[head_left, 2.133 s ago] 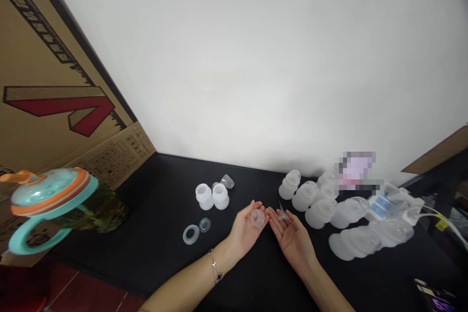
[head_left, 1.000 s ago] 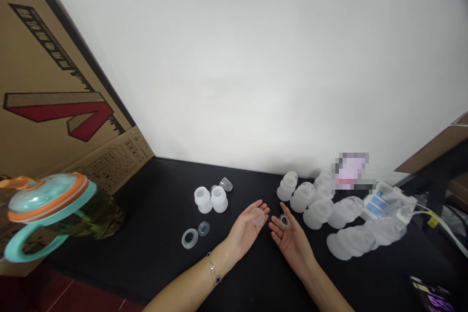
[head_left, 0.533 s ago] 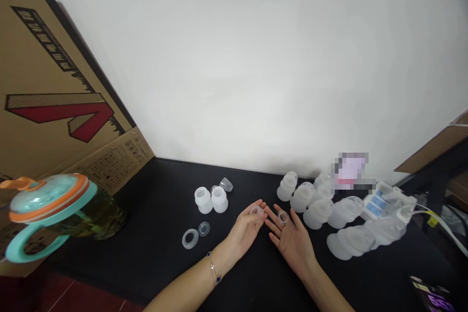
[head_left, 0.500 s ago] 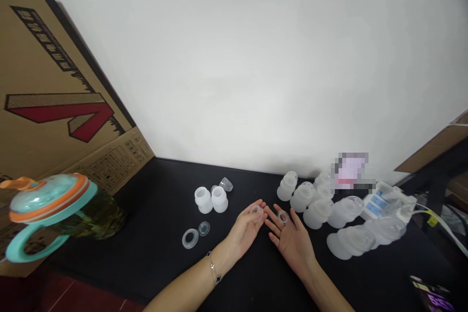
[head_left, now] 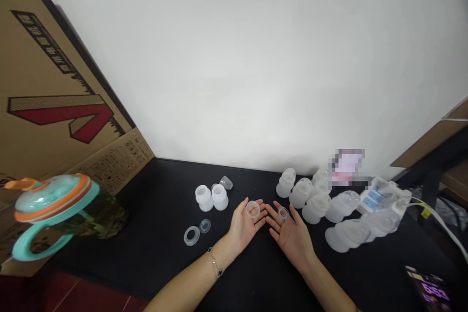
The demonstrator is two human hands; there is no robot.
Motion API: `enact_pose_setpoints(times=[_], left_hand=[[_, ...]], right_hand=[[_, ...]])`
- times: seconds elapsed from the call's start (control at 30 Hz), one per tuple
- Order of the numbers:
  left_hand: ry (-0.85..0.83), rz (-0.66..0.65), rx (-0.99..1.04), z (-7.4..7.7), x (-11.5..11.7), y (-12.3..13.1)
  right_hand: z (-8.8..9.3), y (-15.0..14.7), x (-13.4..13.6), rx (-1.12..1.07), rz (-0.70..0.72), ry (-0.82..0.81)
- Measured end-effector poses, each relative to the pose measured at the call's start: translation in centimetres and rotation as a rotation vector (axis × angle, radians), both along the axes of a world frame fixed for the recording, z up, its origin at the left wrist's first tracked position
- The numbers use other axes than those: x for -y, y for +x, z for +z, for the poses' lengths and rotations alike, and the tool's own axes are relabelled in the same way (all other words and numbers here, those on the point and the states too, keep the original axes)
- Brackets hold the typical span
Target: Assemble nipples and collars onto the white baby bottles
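Black table, frosted containers, empty, beside right hand.

- Bright, even, diffuse light fills the frame; no lamp shows.
- The white wall is palest at centre, dimming toward the upper corners.
- A soft shadow lies along the wall's foot, above the black bench.
- Glare sits on the tumbler lid, lower left.
- The cardboard box leans and bends at the distorted left edge.
- A pixelated patch blurs the upper right.
- The small clear ring shows only faint edges.
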State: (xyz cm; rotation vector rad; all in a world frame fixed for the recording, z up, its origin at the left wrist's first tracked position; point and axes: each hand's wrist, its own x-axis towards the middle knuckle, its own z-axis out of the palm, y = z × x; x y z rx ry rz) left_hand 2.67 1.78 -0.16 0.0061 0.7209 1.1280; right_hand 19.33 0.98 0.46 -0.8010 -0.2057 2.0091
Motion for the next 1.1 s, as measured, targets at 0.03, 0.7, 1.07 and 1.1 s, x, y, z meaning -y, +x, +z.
enact_pose_setpoints(times=[0.03, 0.7, 1.07, 1.1], left_hand=[[-0.006, 0.008, -0.003, 0.04, 0.02, 0.05], [0.113, -0.026, -0.039, 0.23, 0.36, -0.06], [0.139, -0.033, -0.068, 0.32, 0.01, -0.13], [0.147, -0.035, -0.071, 0.40, 0.05, -0.10]], right_hand=[[-0.02, -0.01, 0.00, -0.004, -0.002, 0.004], [-0.81, -0.31, -0.16, 0.036, 0.019, 0.127], [-0.53, -0.84, 0.31, 0.027, 0.023, 0.196], [-0.47, -0.86, 0.33, 0.026, 0.027, 0.199]])
